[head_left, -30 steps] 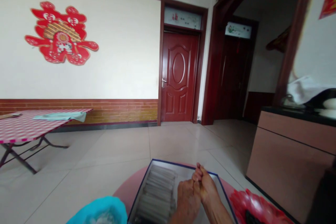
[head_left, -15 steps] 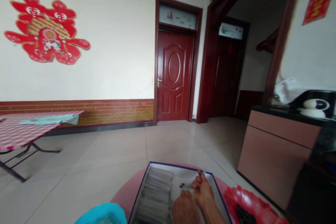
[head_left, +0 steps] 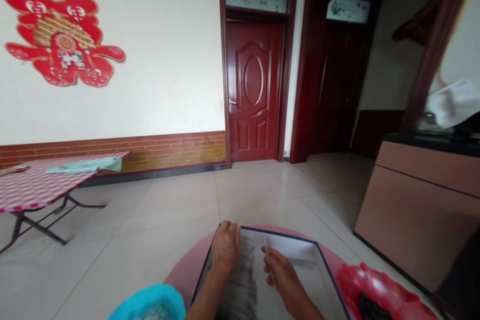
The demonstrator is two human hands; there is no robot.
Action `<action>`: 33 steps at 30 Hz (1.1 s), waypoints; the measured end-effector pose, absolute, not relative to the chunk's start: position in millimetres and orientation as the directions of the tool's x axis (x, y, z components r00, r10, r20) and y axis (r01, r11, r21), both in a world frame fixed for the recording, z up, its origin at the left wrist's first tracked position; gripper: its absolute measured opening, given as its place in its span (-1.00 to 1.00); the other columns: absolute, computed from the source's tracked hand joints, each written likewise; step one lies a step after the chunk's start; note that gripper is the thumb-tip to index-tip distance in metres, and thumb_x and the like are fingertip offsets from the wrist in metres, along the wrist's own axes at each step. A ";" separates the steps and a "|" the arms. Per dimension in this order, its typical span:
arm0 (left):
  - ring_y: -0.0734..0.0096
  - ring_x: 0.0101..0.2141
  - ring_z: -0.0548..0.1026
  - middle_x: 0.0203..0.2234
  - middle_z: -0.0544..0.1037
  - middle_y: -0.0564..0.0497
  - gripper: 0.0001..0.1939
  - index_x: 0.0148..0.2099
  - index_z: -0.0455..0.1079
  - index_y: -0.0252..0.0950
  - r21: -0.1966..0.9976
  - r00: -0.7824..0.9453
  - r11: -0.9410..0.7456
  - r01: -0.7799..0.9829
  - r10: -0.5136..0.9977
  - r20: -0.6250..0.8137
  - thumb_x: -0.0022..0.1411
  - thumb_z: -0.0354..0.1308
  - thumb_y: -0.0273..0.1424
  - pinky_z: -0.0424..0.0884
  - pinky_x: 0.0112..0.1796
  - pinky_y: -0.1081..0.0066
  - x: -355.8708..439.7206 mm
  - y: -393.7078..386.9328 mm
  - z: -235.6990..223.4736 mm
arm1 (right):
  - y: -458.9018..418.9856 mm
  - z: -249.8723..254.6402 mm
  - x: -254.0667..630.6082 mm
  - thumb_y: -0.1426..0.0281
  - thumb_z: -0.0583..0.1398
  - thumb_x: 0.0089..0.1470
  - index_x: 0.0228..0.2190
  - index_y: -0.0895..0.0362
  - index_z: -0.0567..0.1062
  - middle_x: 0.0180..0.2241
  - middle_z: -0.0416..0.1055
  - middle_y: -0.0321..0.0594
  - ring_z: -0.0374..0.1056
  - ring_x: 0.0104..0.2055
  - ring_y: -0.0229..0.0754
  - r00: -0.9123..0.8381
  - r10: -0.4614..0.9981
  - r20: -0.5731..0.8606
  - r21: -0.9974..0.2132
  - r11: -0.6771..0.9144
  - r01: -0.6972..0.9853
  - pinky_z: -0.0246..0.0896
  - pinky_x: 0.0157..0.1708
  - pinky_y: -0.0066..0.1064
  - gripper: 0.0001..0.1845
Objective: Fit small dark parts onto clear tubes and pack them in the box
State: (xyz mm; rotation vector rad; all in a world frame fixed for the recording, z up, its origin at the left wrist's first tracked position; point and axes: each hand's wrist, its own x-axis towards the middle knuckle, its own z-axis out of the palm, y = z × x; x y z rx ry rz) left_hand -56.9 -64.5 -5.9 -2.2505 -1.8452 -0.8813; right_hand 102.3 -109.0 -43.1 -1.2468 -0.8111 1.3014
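The right hand (head_left: 285, 280) has its grip closed lightly, thumb and fingers pinched around what looks like a thin pale stick (head_left: 267, 259), which stands up from the fingertips; the view is too soft to settle its material. The left hand (head_left: 226, 249) is curled, its fingers bent down at the far edge of a shallow open box (head_left: 279, 240), and whether that grip holds anything cannot be told. Both hands are over the box, which has a navy rim and a pale inside. Rows of pale rods (head_left: 245, 275) lie packed side by side along its left half, partly hidden beneath the left wrist, while the right half shows mostly bare lining. The box sits on a round pink bench (head_left: 187, 272). Just left of the box, at the near edge of the view, is a turquoise bag (head_left: 148, 304) holding something pale. To the right, a red petal-edged dish (head_left: 369, 285) holds a dark heap (head_left: 371, 309). Farther off stands a folding table (head_left: 41, 182) with a red-and-white checked top and a pale teal cloth (head_left: 86, 165) on it. A pinkish-brown cabinet (head_left: 416, 210) with a black top stands on the right, and a dark red door (head_left: 254, 90) is set in the far wall beside a red paper-cut decoration (head_left: 63, 35).
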 end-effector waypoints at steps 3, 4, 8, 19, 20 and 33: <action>0.32 -0.08 0.30 -0.13 0.40 -0.05 -0.68 -0.23 0.37 -0.26 0.245 0.141 -0.263 0.933 0.895 0.423 0.31 -0.22 -0.36 0.20 -0.07 0.33 -68.1 -47.2 -5.5 | -110.0 -45.2 100.4 0.29 0.13 -0.20 -0.31 0.11 0.48 -0.50 0.47 -0.25 0.39 -0.39 -0.14 0.174 0.985 0.011 -0.986 -0.018 0.164 0.27 -0.43 -0.36 -0.67; 0.31 -0.07 0.29 -0.15 0.42 -0.03 -0.69 -0.25 0.38 -0.25 0.242 0.149 -0.259 0.935 0.907 0.395 0.31 -0.20 -0.36 0.20 -0.07 0.33 -69.6 -42.7 -7.7 | -109.7 -46.2 100.8 0.28 0.12 -0.20 -0.33 0.11 0.48 -0.44 0.49 -0.22 0.40 -0.34 -0.12 0.175 0.981 0.081 -0.966 0.034 0.257 0.28 -0.33 -0.32 -0.68; 0.31 -0.12 0.32 -0.30 0.46 -0.03 -0.69 -0.30 0.39 -0.27 0.243 0.158 -0.247 0.938 0.929 0.334 0.30 -0.17 -0.33 0.23 -0.12 0.36 -69.7 -33.5 -16.7 | -108.5 -51.2 104.8 0.26 0.06 -0.18 -0.34 0.14 0.47 -0.33 0.51 -0.12 0.41 -0.26 -0.08 0.167 0.975 0.148 -0.879 0.052 0.473 0.25 -0.19 -0.29 -0.65; 0.30 -0.13 0.33 -0.25 0.46 -0.09 -0.64 -0.25 0.38 -0.30 0.246 0.152 -0.222 0.943 0.950 0.272 0.31 -0.23 -0.32 0.22 -0.11 0.34 -70.6 -46.9 -20.4 | -118.6 -58.2 122.0 0.24 0.01 -0.14 -0.28 0.16 0.46 -0.31 0.51 -0.12 0.43 -0.30 -0.10 0.151 0.988 0.045 -0.850 -0.041 0.526 0.29 -0.29 -0.34 -0.59; 0.30 -0.13 0.33 -0.25 0.46 -0.10 -0.64 -0.25 0.38 -0.31 0.246 0.153 -0.222 0.944 0.951 0.270 0.31 -0.23 -0.33 0.21 -0.11 0.34 -70.9 -48.5 -19.9 | -119.0 -56.6 122.7 0.24 0.02 -0.14 -0.29 0.15 0.46 -0.32 0.52 -0.13 0.43 -0.30 -0.10 0.154 0.987 0.049 -0.850 -0.040 0.525 0.29 -0.30 -0.34 -0.60; 0.39 -0.39 0.45 -0.45 0.53 -0.09 -0.58 -0.38 0.47 -0.35 0.277 0.181 -0.215 0.936 0.973 0.143 0.26 -0.21 -0.37 0.23 -0.36 0.48 -80.4 -22.4 -0.8 | -101.1 -37.1 68.6 0.54 0.05 -0.19 -0.45 0.04 0.48 -0.38 0.39 -0.19 0.32 -0.26 -0.12 -0.146 0.894 0.424 -0.587 0.394 0.707 0.21 -0.25 -0.36 -0.73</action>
